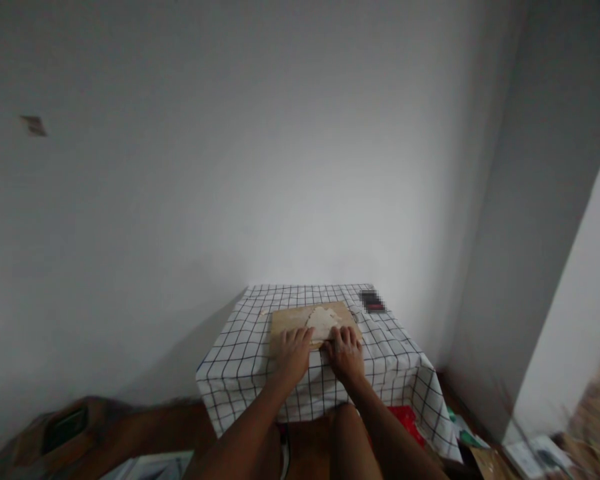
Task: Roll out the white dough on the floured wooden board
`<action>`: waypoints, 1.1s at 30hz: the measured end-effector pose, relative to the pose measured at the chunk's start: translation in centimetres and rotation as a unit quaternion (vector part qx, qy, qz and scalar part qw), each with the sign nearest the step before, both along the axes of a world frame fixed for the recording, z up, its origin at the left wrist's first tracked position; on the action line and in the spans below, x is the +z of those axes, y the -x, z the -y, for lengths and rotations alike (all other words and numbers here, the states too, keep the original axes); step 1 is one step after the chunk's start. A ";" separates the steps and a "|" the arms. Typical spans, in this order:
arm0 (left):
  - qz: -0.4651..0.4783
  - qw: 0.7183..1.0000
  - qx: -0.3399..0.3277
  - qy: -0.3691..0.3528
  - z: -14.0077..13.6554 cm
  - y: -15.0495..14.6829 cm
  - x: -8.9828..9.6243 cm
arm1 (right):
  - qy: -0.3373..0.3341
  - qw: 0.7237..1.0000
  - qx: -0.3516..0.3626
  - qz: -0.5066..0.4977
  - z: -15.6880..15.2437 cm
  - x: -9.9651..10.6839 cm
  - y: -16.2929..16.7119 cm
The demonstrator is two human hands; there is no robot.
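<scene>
A thin, pale sheet of what looks like dough [322,320] with an uneven edge lies on a wooden board [286,320]. My left hand [295,352] rests on the near left part of the board, its fingers stretched forward and its thumb by the sheet's near left edge. On the near right, my right hand [347,353] lies with fingers extended over the board and the sheet's edge, thumb toward the middle. What is under both palms is hidden.
A white tablecloth with dark checks [240,333] covers the small table. A dark, pixelated item [372,301] sits at its back right corner. The wall [305,167] stands directly behind. Under the right side is a red bag-like thing [406,421]; a box [63,430] stands left on the floor.
</scene>
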State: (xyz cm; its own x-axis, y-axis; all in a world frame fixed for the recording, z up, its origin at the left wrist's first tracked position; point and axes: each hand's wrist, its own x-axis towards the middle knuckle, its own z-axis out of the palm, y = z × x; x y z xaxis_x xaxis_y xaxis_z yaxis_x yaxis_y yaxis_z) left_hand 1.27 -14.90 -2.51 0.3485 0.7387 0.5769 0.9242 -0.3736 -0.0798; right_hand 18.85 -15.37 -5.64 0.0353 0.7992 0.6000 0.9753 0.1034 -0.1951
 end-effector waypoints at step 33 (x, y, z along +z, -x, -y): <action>0.086 0.995 -0.050 0.020 -0.1 0.0 0.8 | 0.010 0.998 0.048 0.033 -1.4 2.2 -0.9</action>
State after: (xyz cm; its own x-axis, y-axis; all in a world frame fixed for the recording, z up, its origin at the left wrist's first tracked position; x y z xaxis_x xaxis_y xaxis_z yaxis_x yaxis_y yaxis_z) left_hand 1.22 -14.79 -1.71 0.3195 0.7289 0.6055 0.8811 -0.4637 0.0933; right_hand 19.75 -13.96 -3.45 -0.0818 0.8088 0.5824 0.9718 0.1944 -0.1334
